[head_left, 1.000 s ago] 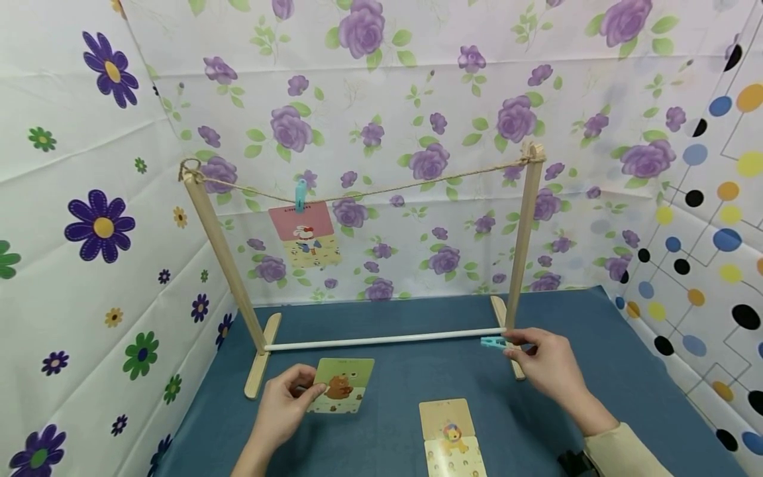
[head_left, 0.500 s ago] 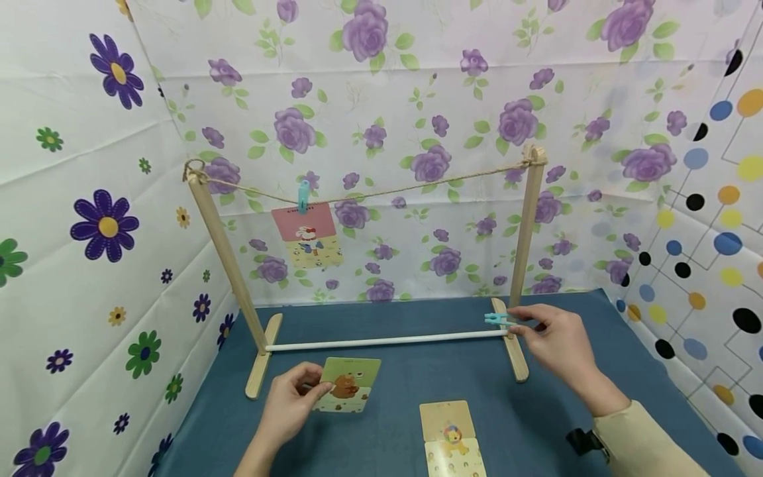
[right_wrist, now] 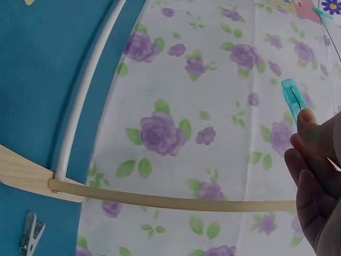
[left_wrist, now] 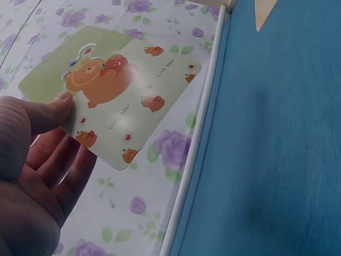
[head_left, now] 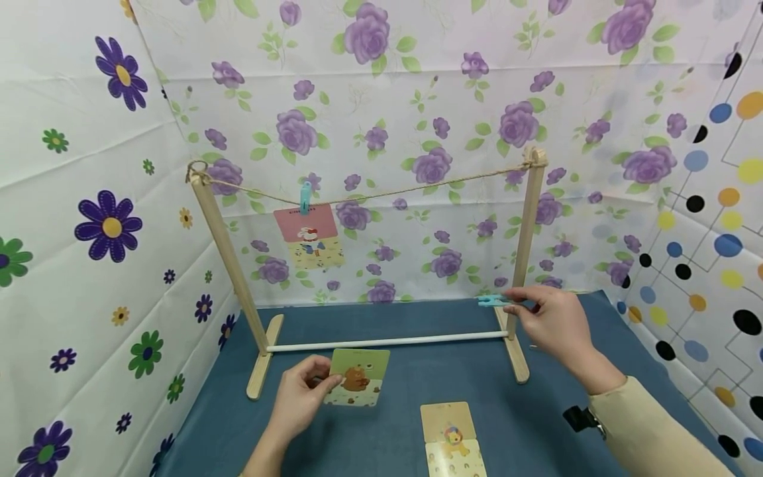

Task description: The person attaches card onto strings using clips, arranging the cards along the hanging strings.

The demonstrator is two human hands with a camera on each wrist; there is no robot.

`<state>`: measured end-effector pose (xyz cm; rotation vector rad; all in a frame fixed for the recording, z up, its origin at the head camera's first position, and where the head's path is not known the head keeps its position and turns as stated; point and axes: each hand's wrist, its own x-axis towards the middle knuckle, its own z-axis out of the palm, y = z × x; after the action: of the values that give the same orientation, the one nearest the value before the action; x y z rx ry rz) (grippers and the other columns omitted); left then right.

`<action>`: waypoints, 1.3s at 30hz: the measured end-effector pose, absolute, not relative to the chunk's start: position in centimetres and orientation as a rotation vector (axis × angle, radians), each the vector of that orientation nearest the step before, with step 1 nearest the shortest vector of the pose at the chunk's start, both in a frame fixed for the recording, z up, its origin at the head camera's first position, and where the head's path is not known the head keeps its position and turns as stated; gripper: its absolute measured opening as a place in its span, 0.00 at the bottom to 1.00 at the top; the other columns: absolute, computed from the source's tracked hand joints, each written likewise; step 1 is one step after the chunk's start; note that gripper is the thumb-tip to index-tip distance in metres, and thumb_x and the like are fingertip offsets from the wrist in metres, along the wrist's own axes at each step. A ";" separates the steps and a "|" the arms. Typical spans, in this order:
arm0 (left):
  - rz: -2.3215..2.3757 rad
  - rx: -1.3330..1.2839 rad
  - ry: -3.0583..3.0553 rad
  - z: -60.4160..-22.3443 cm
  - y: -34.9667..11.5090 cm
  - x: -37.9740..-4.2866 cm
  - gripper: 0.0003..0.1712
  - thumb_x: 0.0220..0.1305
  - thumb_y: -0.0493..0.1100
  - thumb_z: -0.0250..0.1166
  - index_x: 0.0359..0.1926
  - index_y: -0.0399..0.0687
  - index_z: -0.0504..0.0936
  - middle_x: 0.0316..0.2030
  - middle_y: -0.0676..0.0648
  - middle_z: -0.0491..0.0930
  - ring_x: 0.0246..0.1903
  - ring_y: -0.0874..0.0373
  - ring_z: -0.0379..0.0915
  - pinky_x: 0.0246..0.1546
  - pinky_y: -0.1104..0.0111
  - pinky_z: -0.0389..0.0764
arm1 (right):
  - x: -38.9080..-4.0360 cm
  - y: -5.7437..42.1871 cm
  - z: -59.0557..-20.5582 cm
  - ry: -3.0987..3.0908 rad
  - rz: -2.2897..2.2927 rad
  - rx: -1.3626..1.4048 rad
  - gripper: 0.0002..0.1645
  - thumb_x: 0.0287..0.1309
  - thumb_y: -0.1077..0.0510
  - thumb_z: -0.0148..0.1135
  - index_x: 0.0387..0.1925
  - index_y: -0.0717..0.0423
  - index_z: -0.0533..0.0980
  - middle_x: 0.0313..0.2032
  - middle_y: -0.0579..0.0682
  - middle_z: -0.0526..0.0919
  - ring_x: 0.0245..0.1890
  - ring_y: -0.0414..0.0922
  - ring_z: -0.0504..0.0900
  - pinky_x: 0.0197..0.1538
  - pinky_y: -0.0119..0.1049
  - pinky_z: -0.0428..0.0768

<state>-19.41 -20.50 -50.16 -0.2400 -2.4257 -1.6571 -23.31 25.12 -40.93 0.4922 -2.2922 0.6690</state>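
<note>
My left hand (head_left: 301, 397) pinches a green bear card (head_left: 356, 377) by its left edge, holding it above the table. In the left wrist view the thumb lies over the front of the card (left_wrist: 136, 101). My right hand (head_left: 554, 324) pinches a light blue clothespin (head_left: 492, 301) by its handle end, its tip pointing left, near the right post. Behind, a pink rabbit card (head_left: 306, 237) hangs from a twine line (head_left: 411, 190) by another blue clothespin (head_left: 305, 199). A tan lion card (head_left: 453, 440) lies on the table between the hands.
Two wooden posts, left (head_left: 229, 265) and right (head_left: 526, 225), hold up the twine, with a white rod (head_left: 387, 342) joining their bases. A grey-white clothespin (right_wrist: 32, 234) lies beside the right foot. Patterned cloth walls surround the blue table (head_left: 393, 424).
My right hand has risen with the clothespin from rod height to above it. My left hand has shifted slightly right and up with the bear card.
</note>
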 end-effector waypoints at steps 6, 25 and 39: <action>-1.723 -0.185 -2.373 -49.8 -19.7 -20.0 0.09 0.65 0.34 0.77 0.45 0.47 0.87 0.32 0.48 0.86 0.31 0.54 0.83 0.32 0.62 0.84 | -23.9 24.7 -40.1 -2.272 0.650 0.497 0.14 0.53 0.67 0.83 0.43 0.54 0.92 0.33 0.51 0.91 0.21 0.38 0.80 0.24 0.35 0.78; -1.834 -0.193 -2.240 -48.3 -17.7 -21.6 0.09 0.69 0.34 0.75 0.47 0.40 0.86 0.34 0.42 0.85 0.34 0.53 0.83 0.36 0.58 0.86 | -25.1 23.5 -38.6 -2.265 0.672 0.549 0.15 0.58 0.70 0.79 0.45 0.53 0.91 0.35 0.50 0.91 0.25 0.43 0.85 0.27 0.39 0.83; -1.827 -0.224 -2.233 -46.5 -16.2 -24.4 0.10 0.70 0.34 0.73 0.50 0.39 0.85 0.37 0.43 0.86 0.36 0.52 0.84 0.37 0.61 0.86 | -26.1 22.5 -36.3 -2.217 0.620 0.597 0.14 0.59 0.73 0.73 0.42 0.56 0.92 0.34 0.52 0.91 0.25 0.45 0.87 0.25 0.43 0.81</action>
<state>-24.42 -16.15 -46.49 -0.2243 -2.2331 -1.8270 -26.15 22.54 -36.34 0.5968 -2.2165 0.6197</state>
